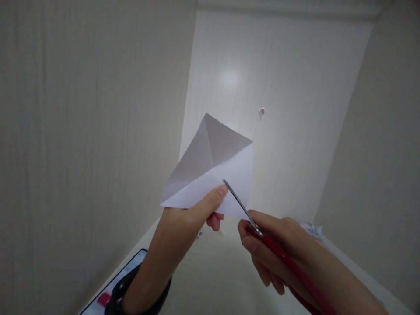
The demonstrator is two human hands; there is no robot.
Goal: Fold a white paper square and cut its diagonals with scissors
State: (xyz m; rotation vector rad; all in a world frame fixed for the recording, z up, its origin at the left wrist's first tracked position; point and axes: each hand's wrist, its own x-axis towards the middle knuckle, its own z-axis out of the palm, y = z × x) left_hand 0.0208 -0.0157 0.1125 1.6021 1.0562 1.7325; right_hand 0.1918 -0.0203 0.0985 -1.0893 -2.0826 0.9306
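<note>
A white sheet of paper [193, 170] with crossing creases is raised in front of me. My left hand [203, 208] pinches its lower edge, thumb on top and fingertips underneath. In my right hand [272, 240] is a pair of scissors [285, 258] with red handles and metal blades. One blade lies across the front of the paper, its tip close to my left thumb. The other blade is hidden, apparently behind the sheet. Part of the red handles is covered by my right fingers.
Pale panels [98, 109] rise on both sides. A phone or tablet with a lit screen [131, 258] lies at the lower left, partly behind my left wrist with its black band [164, 288]. Crumpled white paper [311, 228] sits beyond my right wrist. A small reddish spot [261, 111] marks the back panel.
</note>
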